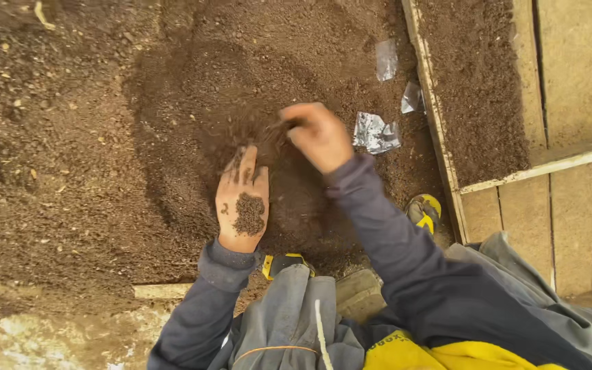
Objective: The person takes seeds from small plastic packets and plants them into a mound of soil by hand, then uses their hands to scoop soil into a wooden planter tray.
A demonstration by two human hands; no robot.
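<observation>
Seeds: we see a small heap of dark brown, granular seeds [249,213] – fine, crumbly, close in colour to the ground.
Left hand: our left hand [242,202] lies open, palm up, fingers spread, cupping that heap in its middle.
Right hand: our right hand [318,136] is blurred, fingers pinched together – on what, we cannot tell – just above and right of the heap.
Soil bed: loose brown soil bed [104,137] beneath both hands.
Count: three crumpled clear plastic scraps [375,133] right of the right hand – one wooden plank edge [433,116] beyond.
</observation>
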